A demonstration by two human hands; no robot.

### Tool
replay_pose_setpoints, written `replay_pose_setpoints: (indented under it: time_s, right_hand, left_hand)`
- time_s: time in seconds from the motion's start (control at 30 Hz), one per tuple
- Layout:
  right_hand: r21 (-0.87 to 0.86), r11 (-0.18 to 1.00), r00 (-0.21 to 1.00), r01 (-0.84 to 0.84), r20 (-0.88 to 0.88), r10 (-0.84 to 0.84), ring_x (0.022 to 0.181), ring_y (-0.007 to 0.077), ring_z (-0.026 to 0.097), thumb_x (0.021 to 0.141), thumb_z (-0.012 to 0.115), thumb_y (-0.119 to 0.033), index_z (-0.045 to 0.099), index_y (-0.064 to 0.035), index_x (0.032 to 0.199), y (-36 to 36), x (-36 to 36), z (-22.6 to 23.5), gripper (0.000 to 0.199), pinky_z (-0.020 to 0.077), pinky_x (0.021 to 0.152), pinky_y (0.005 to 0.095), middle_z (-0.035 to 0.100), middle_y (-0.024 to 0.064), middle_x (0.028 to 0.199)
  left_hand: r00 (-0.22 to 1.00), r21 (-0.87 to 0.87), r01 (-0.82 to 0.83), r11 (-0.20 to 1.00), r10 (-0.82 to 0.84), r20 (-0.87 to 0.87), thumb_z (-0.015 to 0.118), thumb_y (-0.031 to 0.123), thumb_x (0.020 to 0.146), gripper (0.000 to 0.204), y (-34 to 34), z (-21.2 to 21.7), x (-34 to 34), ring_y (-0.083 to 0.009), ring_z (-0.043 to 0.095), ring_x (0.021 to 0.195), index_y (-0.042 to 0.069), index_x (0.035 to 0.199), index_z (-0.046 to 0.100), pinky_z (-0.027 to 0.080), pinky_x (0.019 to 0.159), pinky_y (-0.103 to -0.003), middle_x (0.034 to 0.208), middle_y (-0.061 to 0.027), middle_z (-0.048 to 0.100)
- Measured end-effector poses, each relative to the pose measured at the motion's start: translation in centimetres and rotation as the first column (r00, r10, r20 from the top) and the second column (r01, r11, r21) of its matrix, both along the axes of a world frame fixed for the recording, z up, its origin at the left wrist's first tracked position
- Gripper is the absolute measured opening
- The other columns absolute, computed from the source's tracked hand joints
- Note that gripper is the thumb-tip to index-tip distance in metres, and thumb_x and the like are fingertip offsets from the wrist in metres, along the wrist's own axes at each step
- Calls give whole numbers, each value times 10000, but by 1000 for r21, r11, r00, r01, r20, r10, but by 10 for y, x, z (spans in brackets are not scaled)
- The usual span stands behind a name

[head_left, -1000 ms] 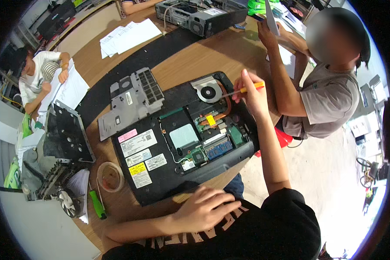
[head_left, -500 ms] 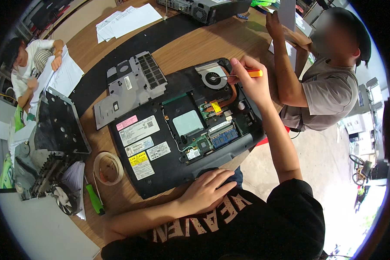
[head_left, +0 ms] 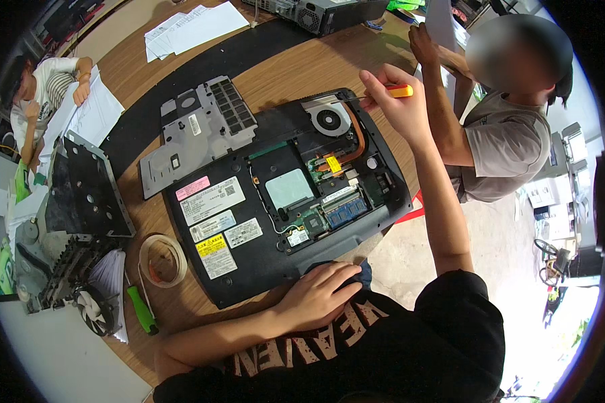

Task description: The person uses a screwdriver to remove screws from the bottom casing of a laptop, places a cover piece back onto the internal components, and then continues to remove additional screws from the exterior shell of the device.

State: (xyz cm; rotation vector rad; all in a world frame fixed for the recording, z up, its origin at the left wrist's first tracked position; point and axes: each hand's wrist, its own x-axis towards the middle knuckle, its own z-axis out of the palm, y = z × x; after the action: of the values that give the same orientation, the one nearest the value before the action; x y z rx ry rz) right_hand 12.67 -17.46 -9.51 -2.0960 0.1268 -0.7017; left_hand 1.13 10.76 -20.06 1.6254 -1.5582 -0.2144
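A black laptop [head_left: 275, 265] lies upside down on the wooden table, its inside bared. In my right hand [head_left: 407, 114] is a screwdriver [head_left: 401, 91] with an orange-yellow handle, held between thumb and fingers. Its thin shaft points left over the far edge of the laptop, by the cooling fan [head_left: 329, 121]; I cannot make out what the tip touches. My left hand [head_left: 323, 292] rests at the laptop's near edge against my body, fingers stretched out and holding nothing. The grey bottom cover [head_left: 161, 168] lies at the laptop's far left, overlapping its edge.
To the left are a tape roll [head_left: 181, 262], a green-handled screwdriver [head_left: 141, 310], a small fan [head_left: 93, 309] and a black metal panel [head_left: 91, 191]. Papers [head_left: 208, 27] and a computer case [head_left: 323, 17] lie far back. One person [head_left: 501, 144] sits right, another [head_left: 50, 87] far left.
My right hand has moved slightly right and up with the screwdriver, and the shaft has left the fan's hub. My left hand stays at the near edge.
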Motion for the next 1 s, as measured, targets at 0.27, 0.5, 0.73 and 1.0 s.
replay_pose_setpoints:
  time_s: [0.27, 0.5, 0.73, 1.0]
  right_hand:
    - [357, 928, 968, -109, -176, 181, 497, 123, 617, 900, 623, -208, 523, -16, 649, -9, -8, 6, 331, 475, 436, 228, 584, 56, 579]
    - [140, 990, 999, 6, -35, -1, 508, 163, 631, 891, 626, -207, 514, -13, 652, -8, -5, -8, 328, 525, 460, 255, 568, 67, 603]
    - [329, 944, 999, 27, 25, -37, 535, 179, 634, 885, 608, -186, 541, -11, 683, -7, -11, -9, 276, 536, 473, 276, 569, 73, 644]
    - [568, 823, 999, -20, 42, -4, 540, 216, 644, 879, 598, -162, 536, -1, 696, -10, -17, -25, 251, 552, 480, 297, 579, 104, 647]
  left_hand:
    - [1000, 1, -5, 1000, 5, 3, 575, 148, 858, 250, 1, -3, -1, -260, 481, 1179, 68, 1091, 615, 425, 961, -391, 1272, -97, 483]
    - [999, 10, -8, 1000, 9, -38, 591, 164, 872, 241, 2, -4, -2, -262, 497, 1166, 79, 1094, 628, 428, 951, -398, 1267, -85, 505]
    - [1000, -2, -18, 1000, 18, -1, 608, 195, 877, 251, 0, -4, -1, -251, 509, 1151, 73, 1096, 625, 439, 935, -381, 1237, -74, 525]
    - [997, -1, -61, 998, 61, -54, 622, 223, 877, 304, -1, -7, -4, -233, 520, 1138, 33, 1114, 603, 453, 923, -374, 1209, -64, 537]
